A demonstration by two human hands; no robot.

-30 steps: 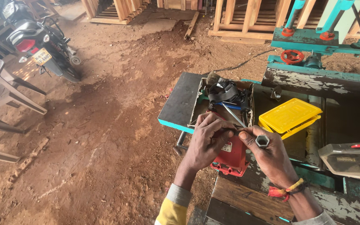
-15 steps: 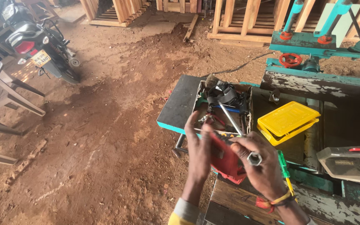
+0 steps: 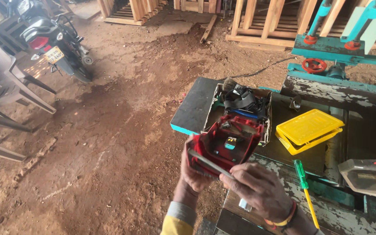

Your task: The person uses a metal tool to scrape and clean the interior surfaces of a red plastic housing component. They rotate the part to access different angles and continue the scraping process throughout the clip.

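Observation:
My left hand (image 3: 193, 173) holds up a red box-shaped tool part (image 3: 225, 143) with a dark inside and a small teal piece, just above the near edge of the workbench (image 3: 279, 152). My right hand (image 3: 257, 190) grips a thin grey metal bar (image 3: 209, 164) with a small metal socket end (image 3: 244, 204) below the fingers. The bar lies slanted across the lower front of the red part. Behind the red part stands an open box of tools (image 3: 245, 102) with black straps and cables in it.
A yellow plastic case (image 3: 310, 129) and a green-handled screwdriver (image 3: 302, 175) lie on the bench; a grey tool (image 3: 366, 178) is at the right edge. A teal machine with a red handwheel (image 3: 313, 65) stands behind. Motorcycle (image 3: 53, 43) and plastic chairs (image 3: 1, 87) stand left on the dirt floor.
My left hand has lifted the red part out of the tool box area and turned it toward me. My right hand has brought the metal bar across its front.

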